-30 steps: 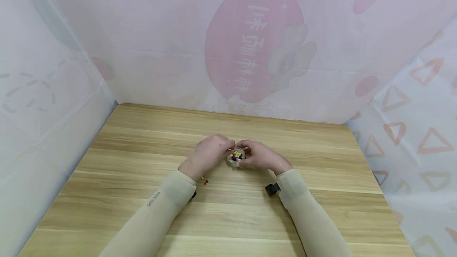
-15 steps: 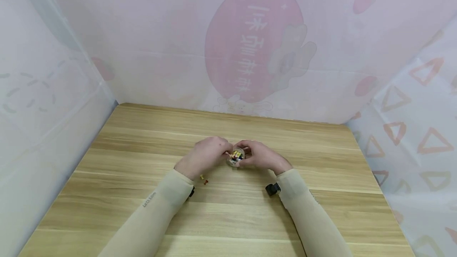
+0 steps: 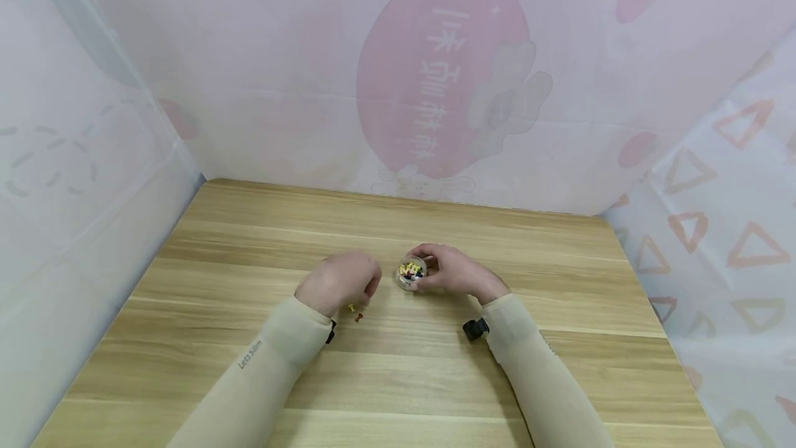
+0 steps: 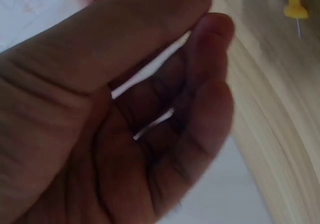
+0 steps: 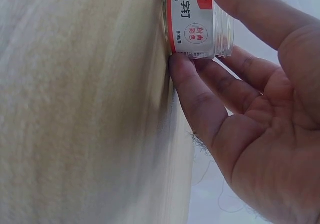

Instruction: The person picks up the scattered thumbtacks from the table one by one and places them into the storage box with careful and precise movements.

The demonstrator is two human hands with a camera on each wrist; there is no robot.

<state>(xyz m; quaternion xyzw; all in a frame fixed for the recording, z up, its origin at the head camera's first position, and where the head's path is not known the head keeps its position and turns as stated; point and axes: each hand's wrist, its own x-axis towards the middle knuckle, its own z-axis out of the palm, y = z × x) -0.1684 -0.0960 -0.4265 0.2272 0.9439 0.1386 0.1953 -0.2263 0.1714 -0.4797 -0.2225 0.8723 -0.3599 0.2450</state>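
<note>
My right hand (image 3: 457,272) holds a small clear jar of push pins (image 5: 192,24), its thumb and fingers around the side. The jar is upright and lidless on the table, and yellow, white and dark pins show inside. My left hand (image 3: 342,281) is left of the jar, palm down with loosely bent fingers, close by a yellow push pin (image 3: 351,308) and a red push pin (image 3: 358,318). In the left wrist view nothing shows between thumb and fingers, and the yellow pin lies past the fingertips.
The wood-grain table (image 3: 398,379) runs back to a pink printed sheet (image 3: 298,123). White sheets with printed patterns stand along its left and right sides. A black camera (image 3: 475,329) is strapped at the right wrist.
My left hand has drawn back from the jar's rim, moving left and towards me, to the two loose pins. My right hand and the jar have stayed in place.
</note>
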